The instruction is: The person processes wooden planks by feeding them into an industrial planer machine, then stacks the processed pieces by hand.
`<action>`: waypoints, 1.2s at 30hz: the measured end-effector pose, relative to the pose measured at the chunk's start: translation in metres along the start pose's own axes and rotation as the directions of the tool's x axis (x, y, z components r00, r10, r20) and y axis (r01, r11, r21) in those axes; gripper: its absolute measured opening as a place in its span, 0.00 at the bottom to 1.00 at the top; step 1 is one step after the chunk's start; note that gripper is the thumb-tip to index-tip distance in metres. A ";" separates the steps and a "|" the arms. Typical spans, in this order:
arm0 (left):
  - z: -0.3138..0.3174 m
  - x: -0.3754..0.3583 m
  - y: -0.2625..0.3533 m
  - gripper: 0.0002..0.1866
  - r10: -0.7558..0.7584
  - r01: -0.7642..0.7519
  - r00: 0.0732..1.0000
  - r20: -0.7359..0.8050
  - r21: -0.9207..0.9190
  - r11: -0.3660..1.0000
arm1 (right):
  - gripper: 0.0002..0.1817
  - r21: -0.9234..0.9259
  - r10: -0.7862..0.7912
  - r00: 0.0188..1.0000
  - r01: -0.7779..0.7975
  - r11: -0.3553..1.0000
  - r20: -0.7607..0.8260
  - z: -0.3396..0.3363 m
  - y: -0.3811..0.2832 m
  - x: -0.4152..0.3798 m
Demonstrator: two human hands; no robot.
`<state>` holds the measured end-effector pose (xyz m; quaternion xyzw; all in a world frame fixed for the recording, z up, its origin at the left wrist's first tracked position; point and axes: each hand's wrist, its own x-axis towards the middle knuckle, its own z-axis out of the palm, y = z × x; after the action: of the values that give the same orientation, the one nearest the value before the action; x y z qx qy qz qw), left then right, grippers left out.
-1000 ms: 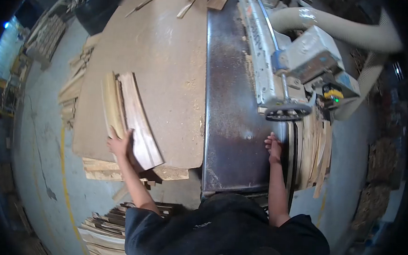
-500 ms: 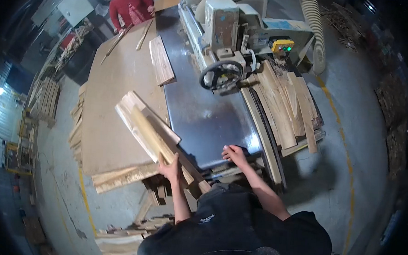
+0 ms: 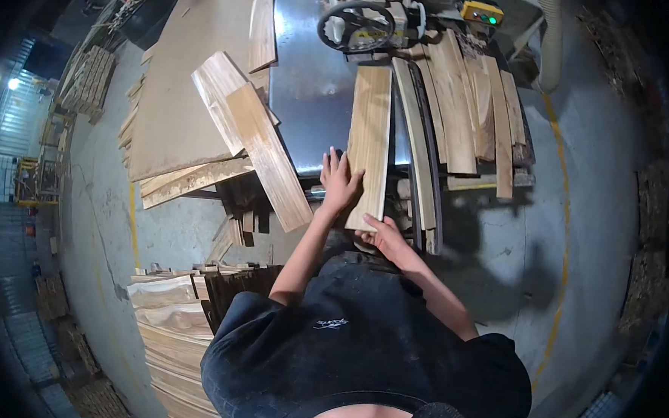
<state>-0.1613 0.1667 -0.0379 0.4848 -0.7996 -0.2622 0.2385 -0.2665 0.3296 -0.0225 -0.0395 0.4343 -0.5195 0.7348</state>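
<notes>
A long pale wooden board [image 3: 370, 128] lies lengthwise on the metal machine table [image 3: 301, 116], its far end near the handwheel. My right hand [image 3: 382, 238] grips the near end, thumb on top and fingers under it. My left hand [image 3: 341, 185] is at the board's left edge, thumb touching it and fingers stretched out and spread. To the left, another plank [image 3: 273, 160] rests across a wider board [image 3: 219, 93], its near end jutting past the table edge.
A black handwheel [image 3: 355, 26] and a yellow control box [image 3: 481, 12] with a green light belong to the machine ahead. Several cut planks [image 3: 457, 102] lie at the right. A brown panel [image 3: 181, 110] covers the left side. Stacked boards [image 3: 173, 329] stand at lower left.
The board has come from the left side onto the metal table, in front of me. My right hand, empty before, now grips its near end. The view has tilted down.
</notes>
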 end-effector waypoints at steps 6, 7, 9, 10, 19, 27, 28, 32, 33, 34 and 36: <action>0.062 0.045 0.021 0.41 -0.007 0.009 1.000 -0.009 0.168 0.986 | 0.26 0.285 -0.020 0.950 0.114 0.952 -0.313 -0.032 0.003 0.030; 0.067 0.060 0.023 0.41 -0.026 0.028 1.000 -0.016 0.144 0.989 | 0.29 0.085 -0.048 0.914 0.089 0.992 -0.402 -0.033 -0.005 0.045; 0.071 0.086 0.020 0.41 -0.029 0.036 0.998 -0.056 0.143 0.989 | 0.34 -0.107 -0.092 0.865 0.044 0.993 -0.493 -0.032 -0.022 0.063; 0.069 0.099 0.018 0.41 -0.033 0.039 0.998 -0.049 0.131 0.991 | 0.35 -0.153 -0.064 0.893 -0.005 0.988 -0.446 -0.026 -0.035 0.066; 0.057 0.234 -0.007 0.41 0.017 -0.024 0.999 0.038 0.190 0.981 | 0.31 -0.084 0.007 0.862 -0.058 0.995 -0.507 0.007 -0.138 0.154; -0.058 0.204 -0.068 0.44 0.207 -0.185 0.976 -0.073 0.229 0.956 | 0.30 -0.146 -0.123 0.756 0.036 0.989 -0.644 0.035 -0.173 0.200; -0.072 0.187 -0.080 0.46 0.132 -0.075 0.970 -0.203 0.265 0.961 | 0.31 -0.154 -0.140 0.750 0.051 0.987 -0.647 0.035 -0.179 0.207; -0.113 0.110 -0.098 0.61 -0.448 0.564 0.823 -0.349 0.407 0.718 | 0.31 -0.171 -0.257 0.792 0.193 0.966 -0.554 0.027 -0.187 0.241; -0.120 0.089 -0.095 0.63 -0.548 0.647 0.762 -0.344 0.375 0.664 | 0.31 -0.175 -0.260 0.764 0.192 0.966 -0.590 0.031 -0.194 0.249; -0.122 0.076 -0.095 0.63 -0.626 0.702 0.710 -0.324 0.398 0.590 | 0.31 -0.155 -0.318 0.707 0.288 0.945 -0.632 0.031 -0.198 0.261; -0.113 0.049 -0.113 0.61 -0.716 0.745 0.667 -0.204 0.183 0.642 | 0.30 -0.299 -0.553 0.643 0.469 0.831 -0.529 0.022 -0.194 0.277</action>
<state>-0.0363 0.0570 -0.0208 0.8063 -0.5468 -0.2052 0.0936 -0.3701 0.0118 -0.0760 -0.0451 0.6469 -0.6604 0.3786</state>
